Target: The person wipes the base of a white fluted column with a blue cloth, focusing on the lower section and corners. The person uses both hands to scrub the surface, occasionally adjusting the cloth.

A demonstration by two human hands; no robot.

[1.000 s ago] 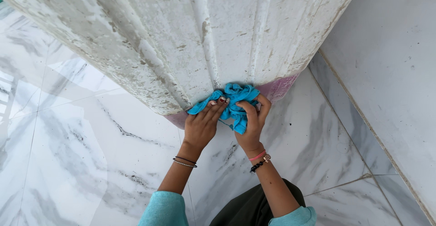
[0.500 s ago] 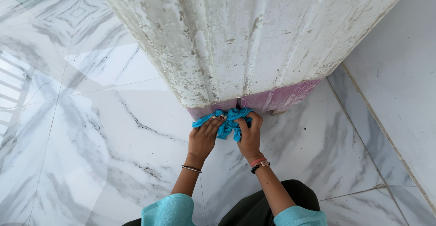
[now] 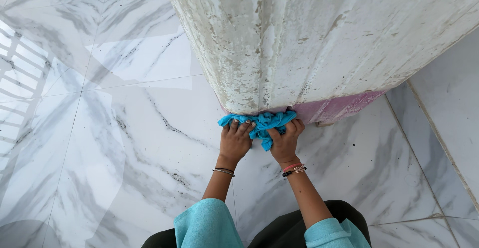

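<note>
A crumpled blue cloth lies against the pink base of a large white ribbed appliance with peeling, stained paint. My left hand presses flat on the left part of the cloth, fingers spread forward. My right hand grips the right part of the cloth, fingers curled over it. Both hands sit at the bottom edge of the appliance, just above the marble floor. Bracelets circle both wrists.
The floor is glossy white marble tile with grey veins and scattered dark specks. A white tiled wall rises at the right, close beside the appliance. My teal sleeves and dark clothing fill the bottom edge.
Both hands slid the cloth down the ribbed panel to the pink base, and they now hold it at the bottom edge. The view shifted so the appliance sits further right.
</note>
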